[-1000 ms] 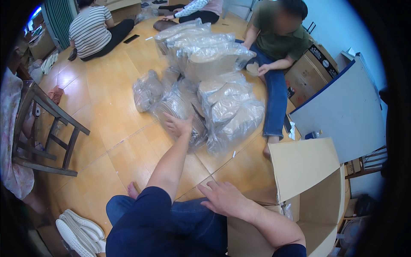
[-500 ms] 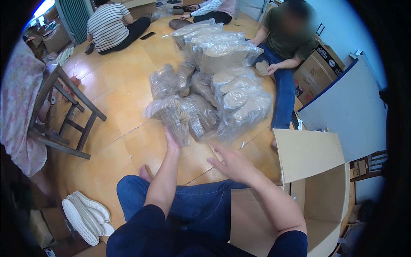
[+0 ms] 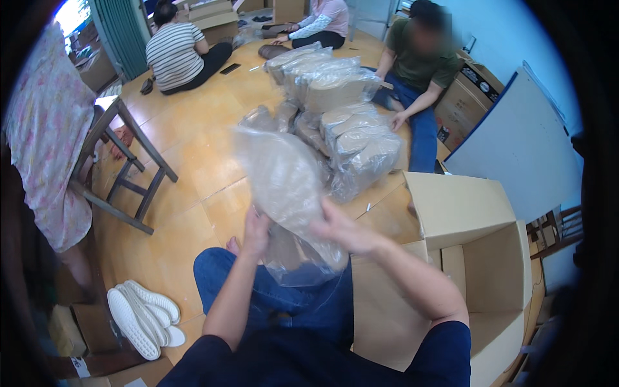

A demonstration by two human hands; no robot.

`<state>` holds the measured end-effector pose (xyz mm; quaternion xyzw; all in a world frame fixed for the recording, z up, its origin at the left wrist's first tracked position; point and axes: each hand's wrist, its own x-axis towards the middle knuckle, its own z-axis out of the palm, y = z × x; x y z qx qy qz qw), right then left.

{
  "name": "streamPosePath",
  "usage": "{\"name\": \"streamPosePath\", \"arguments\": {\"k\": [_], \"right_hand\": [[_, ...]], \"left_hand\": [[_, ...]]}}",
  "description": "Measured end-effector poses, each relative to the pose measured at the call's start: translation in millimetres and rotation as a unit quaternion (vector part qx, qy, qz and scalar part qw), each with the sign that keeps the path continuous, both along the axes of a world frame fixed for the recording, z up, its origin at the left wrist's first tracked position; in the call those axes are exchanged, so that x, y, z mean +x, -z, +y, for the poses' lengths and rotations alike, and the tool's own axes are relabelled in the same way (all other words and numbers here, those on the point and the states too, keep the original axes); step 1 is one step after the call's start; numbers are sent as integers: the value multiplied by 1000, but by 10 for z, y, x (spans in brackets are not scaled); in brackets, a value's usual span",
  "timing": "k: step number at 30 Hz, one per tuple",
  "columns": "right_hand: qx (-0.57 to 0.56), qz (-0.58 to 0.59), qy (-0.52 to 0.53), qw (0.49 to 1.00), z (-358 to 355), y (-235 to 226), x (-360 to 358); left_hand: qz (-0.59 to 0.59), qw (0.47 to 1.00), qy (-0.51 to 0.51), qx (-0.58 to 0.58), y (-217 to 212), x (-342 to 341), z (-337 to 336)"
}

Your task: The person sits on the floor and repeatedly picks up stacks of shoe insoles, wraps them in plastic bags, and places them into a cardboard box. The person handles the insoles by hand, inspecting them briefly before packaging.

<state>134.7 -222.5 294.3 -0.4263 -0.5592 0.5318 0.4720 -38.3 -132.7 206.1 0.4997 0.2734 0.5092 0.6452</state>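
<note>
A clear plastic bag of beige insoles is up over my lap, tilted and slightly blurred. My left hand grips its near left side. On the right edge, my right hand is closed round the plastic. The lower end of the bag hangs above my crossed legs in blue jeans. Past it on the floor lies a pile of similar bagged insoles, some beige and some darker brown; the held bag covers part of that pile.
An open cardboard box stands at my right, flaps out. White shoe soles lie at my left, near a wooden stool. A person in a green shirt sits beyond the pile; others sit farther back. A pale board leans at right.
The bag has come off the near side of the pile, up and toward me. My right hand, free before, now grips it too. The green-shirted person's near hand has shifted.
</note>
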Motion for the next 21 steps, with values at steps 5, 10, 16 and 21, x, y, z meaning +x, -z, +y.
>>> {"name": "streamPosePath", "arguments": {"k": [5,10,16,21], "right_hand": [[-181,209,8,961,-224,67,-10],[-127,203,68,969,-227,55,146],[68,-190,126,971,-192,89,113],[113,-145,274,944,-102,22,382]], "left_hand": [[9,999,22,26,-225,323,-303],[-166,986,13,31,-345,524,-559],[-200,952,141,-184,-421,536,-411],[-353,908,70,-215,-407,395,35]]}}
